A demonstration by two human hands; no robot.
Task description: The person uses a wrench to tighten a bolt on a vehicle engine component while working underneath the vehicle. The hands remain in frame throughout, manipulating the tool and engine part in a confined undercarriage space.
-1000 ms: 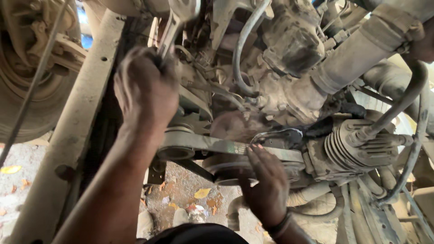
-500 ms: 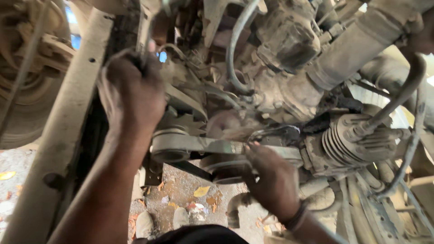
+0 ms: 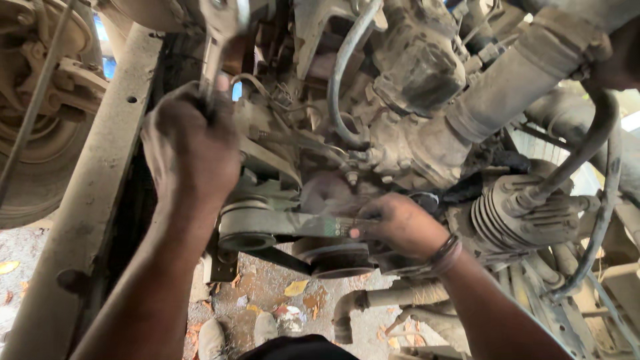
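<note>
My left hand (image 3: 190, 150) is raised at the upper left, fist closed around the shank of a steel wrench (image 3: 217, 33). The wrench's blurred head points up among the dirty engine parts. My right hand (image 3: 400, 223) is lower and to the right, wearing a dark wristband. Its fingers are curled on a drive belt (image 3: 307, 227) that runs from a pale pulley (image 3: 243, 227) at the left. A larger dark pulley (image 3: 337, 257) sits just beneath the hand.
A dusty frame rail (image 3: 100, 167) runs down the left, with a wheel hub (image 3: 33, 100) beyond it. A grey hose (image 3: 340, 73) loops above the belt. A finned cylinder (image 3: 513, 213) and more hoses crowd the right. The ground (image 3: 280, 300) below is littered with leaves.
My right hand has moved up from below the lower pulley onto the belt. My left hand has kept its grip and shifted slightly, and the wrench head has swung at the top.
</note>
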